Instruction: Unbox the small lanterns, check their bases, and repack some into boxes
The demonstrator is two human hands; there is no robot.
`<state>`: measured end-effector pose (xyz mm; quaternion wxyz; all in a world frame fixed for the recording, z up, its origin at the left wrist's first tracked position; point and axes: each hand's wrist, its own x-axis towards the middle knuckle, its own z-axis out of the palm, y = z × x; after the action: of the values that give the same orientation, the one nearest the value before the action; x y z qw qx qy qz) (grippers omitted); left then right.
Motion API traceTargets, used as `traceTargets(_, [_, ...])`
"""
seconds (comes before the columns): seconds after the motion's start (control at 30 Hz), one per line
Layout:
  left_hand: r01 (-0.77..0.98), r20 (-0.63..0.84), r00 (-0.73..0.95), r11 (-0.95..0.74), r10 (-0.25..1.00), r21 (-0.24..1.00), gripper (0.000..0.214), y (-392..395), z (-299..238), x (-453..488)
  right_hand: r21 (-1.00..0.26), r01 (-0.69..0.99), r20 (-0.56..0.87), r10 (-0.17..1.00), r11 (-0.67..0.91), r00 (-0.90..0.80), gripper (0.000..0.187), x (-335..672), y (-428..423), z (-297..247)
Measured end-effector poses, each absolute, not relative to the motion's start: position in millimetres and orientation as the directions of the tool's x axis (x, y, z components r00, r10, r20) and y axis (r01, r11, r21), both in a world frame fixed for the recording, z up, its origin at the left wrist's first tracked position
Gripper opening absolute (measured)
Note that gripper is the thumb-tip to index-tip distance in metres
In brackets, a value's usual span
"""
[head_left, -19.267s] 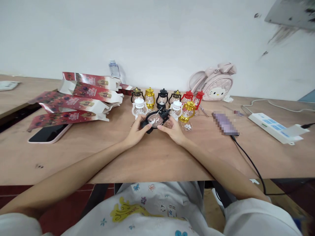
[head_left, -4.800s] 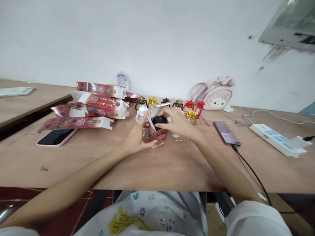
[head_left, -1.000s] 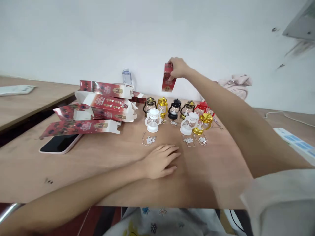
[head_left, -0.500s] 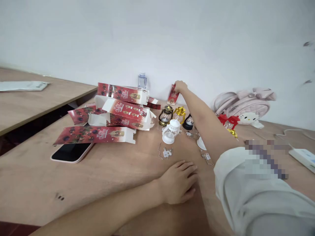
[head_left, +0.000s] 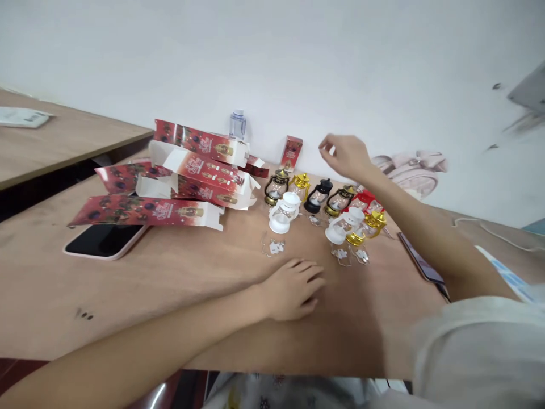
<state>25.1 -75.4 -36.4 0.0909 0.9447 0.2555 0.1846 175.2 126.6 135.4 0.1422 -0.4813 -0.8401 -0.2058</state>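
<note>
My left hand (head_left: 293, 289) lies flat on the table with its fingers spread and nothing in them. Raised near the wall, my right hand (head_left: 346, 154) is empty, its fingers bent and a gap showing beside the thumb. To its left, a small red box (head_left: 292, 153) stands upright against the wall. Below are small lanterns: a white lantern (head_left: 281, 216), a black lantern (head_left: 318, 196), a bronze lantern (head_left: 276, 188) and a gold lantern (head_left: 300, 186). A second white lantern (head_left: 340, 228) stands to the right, beside more gold, bronze and red ones. A small hook-and-tag piece (head_left: 275, 246) lies nearest my left hand.
Opened red printed boxes (head_left: 140, 211) are heaped at the left, over a phone (head_left: 104, 241). Behind them stands a clear bottle (head_left: 237, 124). A pink bag (head_left: 419, 173) leans by the wall, with a second phone (head_left: 420, 258) on the right, partly behind my right arm.
My right hand has let go of the small red box, left standing by the wall, and moved right. My left hand still rests on the table. The view has shifted.
</note>
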Motion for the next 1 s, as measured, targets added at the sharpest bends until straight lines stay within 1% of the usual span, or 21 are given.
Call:
traceTargets(0.07, [0.440,0.303,0.805,-0.856,0.510,0.272,0.040,-74,-36,24,0.246,0.836,0.314,0.776,0.490,-0.547,0.030,200,77,121])
traceTargets(0.13, [0.422,0.306,0.810,-0.859,0.500,0.288,0.038,-73,-34,23,0.284,0.784,0.183,0.772,0.551,-0.609,0.028,224,42,108])
traceTargets(0.17, [0.417,0.304,0.811,-0.859,0.499,0.298,0.038,-72,-34,23,0.276,0.760,0.122,0.763,0.588,-0.635,0.029,235,31,102])
traceTargets(0.23, [0.417,0.294,0.812,-0.853,0.505,0.313,0.036,-72,-31,22,0.209,0.728,0.040,0.738,0.653,-0.674,0.032,253,20,93])
traceTargets(0.27, [0.422,0.289,0.810,-0.850,0.510,0.317,0.035,-72,-29,22,0.168,0.724,0.033,0.731,0.669,-0.682,0.034,260,18,89])
traceTargets(0.33, [0.432,0.280,0.807,-0.843,0.519,0.319,0.033,-71,-26,22,0.107,0.730,0.064,0.728,0.675,-0.683,0.036,272,17,83])
traceTargets(0.4, [0.438,0.267,0.804,-0.833,0.531,0.338,0.033,-70,-23,21,0.062,0.740,0.148,0.727,0.670,-0.671,0.035,281,13,79])
traceTargets(0.43, [0.442,0.260,0.797,-0.820,0.545,0.363,0.034,-69,-22,21,0.024,0.741,0.216,0.721,0.671,-0.659,0.035,284,10,77])
traceTargets(0.47, [0.450,0.253,0.782,-0.798,0.569,0.401,0.036,-67,-21,21,-0.033,0.740,0.306,0.712,0.672,-0.632,0.036,286,5,74])
traceTargets(0.5, [0.456,0.247,0.761,-0.766,0.599,0.453,0.037,-66,-21,21,-0.119,0.735,0.409,0.708,0.667,-0.576,0.038,287,0,71])
traceTargets(0.53, [0.451,0.241,0.736,-0.724,0.632,0.522,0.039,-64,-20,21,-0.234,0.715,0.504,0.711,0.659,-0.490,0.040,285,-7,66])
traceTargets(0.57, [0.426,0.238,0.708,-0.671,0.665,0.606,0.044,-62,-21,23,-0.370,0.670,0.565,0.728,0.644,-0.388,0.043,281,-13,59])
traceTargets(0.6, [0.377,0.240,0.677,-0.608,0.696,0.699,0.049,-60,-21,24,-0.520,0.595,0.566,0.769,0.613,-0.298,0.045,275,-20,50])
traceTargets(0.63, [0.309,0.240,0.647,-0.536,0.724,0.786,0.055,-58,-21,26,-0.661,0.489,0.518,0.818,0.569,-0.252,0.044,266,-26,39])
traceTargets(0.67, [0.231,0.243,0.612,-0.465,0.752,0.855,0.060,-56,-22,28,-0.763,0.386,0.433,0.854,0.518,-0.289,0.044,256,-32,26])
traceTargets(0.73, [0.080,0.266,0.519,-0.357,0.812,0.931,0.066,-54,-22,33,-0.875,0.218,0.329,0.860,0.433,-0.389,0.049,236,-43,2])
traceTargets(0.77, [0.029,0.278,0.467,-0.329,0.839,0.944,0.066,-54,-22,34,-0.898,0.170,0.299,0.846,0.406,-0.442,0.050,228,-46,-8])
traceTargets(0.8, [0.001,0.289,0.414,-0.318,0.863,0.948,0.065,-53,-21,36,-0.901,0.141,0.303,0.829,0.409,-0.470,0.048,223,-49,-16])
traceTargets(0.87, [0.009,0.309,0.314,-0.328,0.898,0.945,0.059,-53,-20,37,-0.868,0.149,0.357,0.805,0.473,-0.474,0.039,222,-50,-24])
traceTargets(0.93, [0.084,0.332,0.244,-0.361,0.911,0.929,0.050,-54,-19,37,-0.814,0.248,0.412,0.822,0.526,-0.393,0.032,233,-46,-23])
traceTargets(1.0, [0.167,0.389,0.214,-0.426,0.896,0.889,0.043,-54,-18,35,-0.756,0.399,0.437,0.854,0.519,-0.283,0.029,248,-37,-18])
